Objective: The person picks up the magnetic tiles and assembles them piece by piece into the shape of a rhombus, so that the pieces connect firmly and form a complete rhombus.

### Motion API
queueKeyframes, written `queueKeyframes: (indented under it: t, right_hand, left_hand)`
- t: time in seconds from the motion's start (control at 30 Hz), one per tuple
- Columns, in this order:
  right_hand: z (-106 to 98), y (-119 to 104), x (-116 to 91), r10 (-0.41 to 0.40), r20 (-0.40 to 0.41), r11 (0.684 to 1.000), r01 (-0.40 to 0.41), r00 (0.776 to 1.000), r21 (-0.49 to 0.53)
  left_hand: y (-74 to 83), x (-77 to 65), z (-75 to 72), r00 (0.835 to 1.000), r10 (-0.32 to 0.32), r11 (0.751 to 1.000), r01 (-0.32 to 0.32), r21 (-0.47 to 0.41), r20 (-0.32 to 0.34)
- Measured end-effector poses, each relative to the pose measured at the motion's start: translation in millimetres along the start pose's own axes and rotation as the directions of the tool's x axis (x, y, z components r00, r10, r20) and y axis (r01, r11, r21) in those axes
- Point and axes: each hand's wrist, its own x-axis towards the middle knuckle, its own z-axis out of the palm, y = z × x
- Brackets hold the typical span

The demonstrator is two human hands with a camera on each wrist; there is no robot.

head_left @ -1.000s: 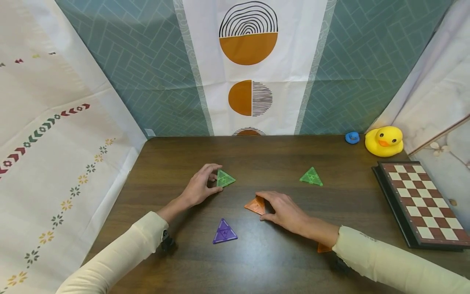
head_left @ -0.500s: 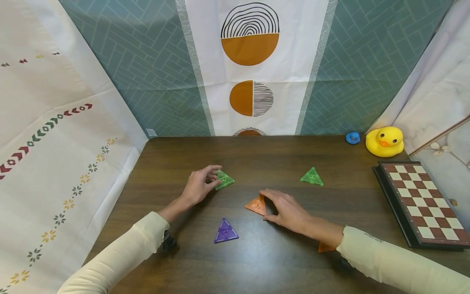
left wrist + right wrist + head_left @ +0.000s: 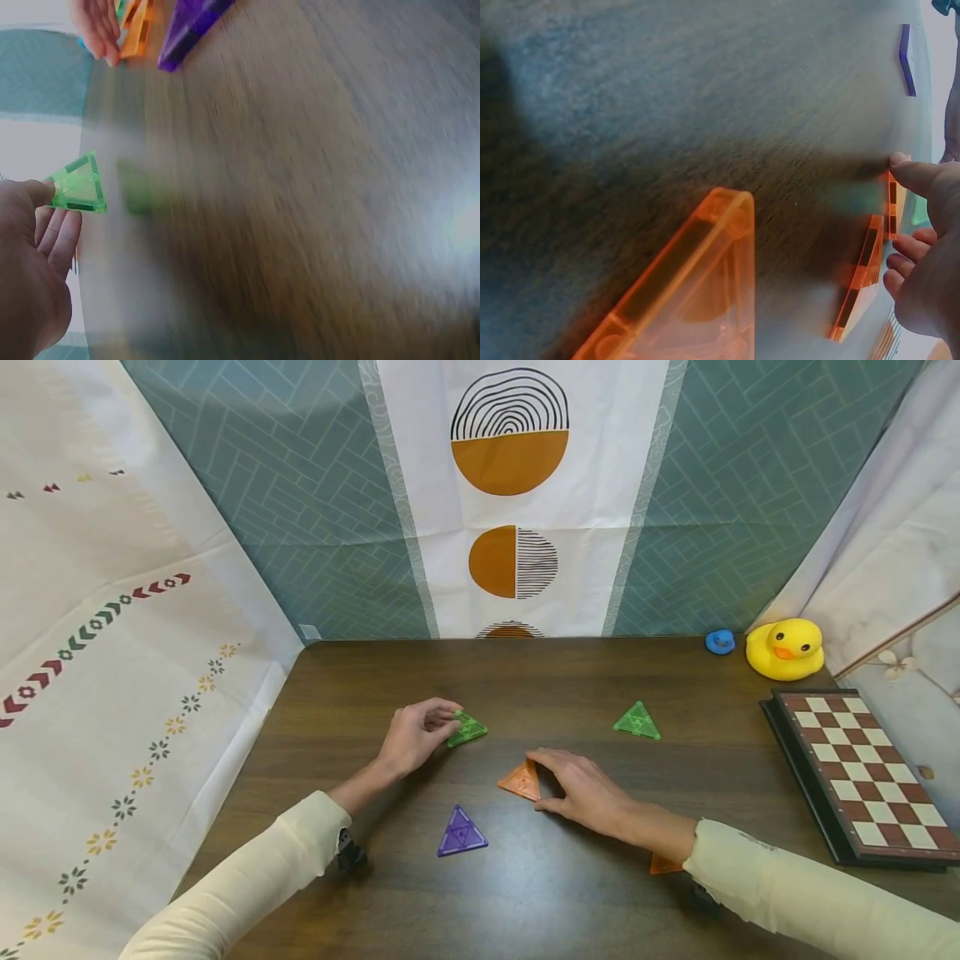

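My left hand pinches a green triangular magnetic tile between thumb and fingers. In the left wrist view this tile is tilted and clear of the table, its blurred green reflection apart from it. My right hand grips an orange triangular magnetic tile, thumb at the near corner and forefinger at the far one. From the right wrist, that orange tile stands between thumb and fingers, with a second orange tile just below the fingers. The purple triangular tile lies between my forearms.
Another green tile lies at the right back, and an orange tile is partly under my right sleeve. A checkered board, a yellow rubber duck and a small blue duck line the right side of the table.
My left thumb has moved from the tile's near corner onto its face, and the green tile has shifted slightly right and tilted. The right hand and its orange tile have barely moved.
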Motion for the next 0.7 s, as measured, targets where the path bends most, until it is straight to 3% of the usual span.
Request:
queueKeyframes:
  t: [0.7]
  right_hand:
    - [4.6, -1.6, 6.5, 0.046, 0.0, 0.999, -0.046, 0.999, 0.015]
  left_hand:
    - [29.3, -2.2, 34.7, 0.997, -0.016, 0.998, 0.02, -0.056, 0.076]
